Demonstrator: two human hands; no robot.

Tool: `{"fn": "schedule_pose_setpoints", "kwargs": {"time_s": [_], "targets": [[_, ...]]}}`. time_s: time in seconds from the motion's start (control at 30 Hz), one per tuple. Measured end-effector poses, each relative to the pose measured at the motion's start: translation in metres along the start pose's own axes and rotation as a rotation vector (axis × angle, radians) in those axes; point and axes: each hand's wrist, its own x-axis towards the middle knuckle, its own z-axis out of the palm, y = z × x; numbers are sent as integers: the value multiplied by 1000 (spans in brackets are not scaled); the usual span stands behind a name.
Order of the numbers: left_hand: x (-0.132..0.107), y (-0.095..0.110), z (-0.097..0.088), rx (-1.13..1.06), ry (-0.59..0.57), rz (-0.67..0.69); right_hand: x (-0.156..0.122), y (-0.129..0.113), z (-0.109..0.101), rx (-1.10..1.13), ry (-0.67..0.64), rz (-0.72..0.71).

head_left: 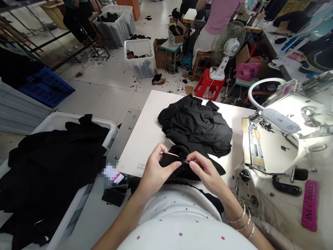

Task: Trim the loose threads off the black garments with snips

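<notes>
1. So the piece in play is a small, limp piece of black woven-looking cloth (168,160), around the lower centre of the frame, right at the hands and just above the white tabletop (140,139).
2. Left hand (155,171): pinching the left end of that piece, thumb on the near side, fingers tucked behind it.
3. Right hand (208,172): thumb and forefinger pinched at the edge of the cloth, near its middle. There's maybe something thin and pale at the tips, too small to tell what.
4. The bit that matters most, I'd say: the held stretch runs roughly left to right across the frame, with the two pinches facing each other along it and only a short gap between. Neither hand has to reach; both are on it.
5. A big crumpled heap of soft black fabric (195,125) lies just above the hands in the frame. Can't tell if it's joined to the held piece.
6. The white metal sewing machine (282,93) is at the right of the frame, so the right hand is nearer to it.
</notes>
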Motion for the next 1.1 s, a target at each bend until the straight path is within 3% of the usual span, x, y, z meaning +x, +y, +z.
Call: {"fn": "schedule_pose_setpoints", "kwargs": {"time_s": [0.4, 0.6, 0.87, 1.1], "targets": [[1, -1, -1, -18, -26, 5, 2, 2, 5, 33, 92, 1], [-1, 3, -1, -15, -32, 17, 1, 6, 2, 121, 29, 67], [-1, 2, -1, -44, -94, -5, 5, 2, 8, 141, 8, 23], [-2, 2, 4, -31, -140, -31, 6, 6, 8, 208, 115, 22]]}}
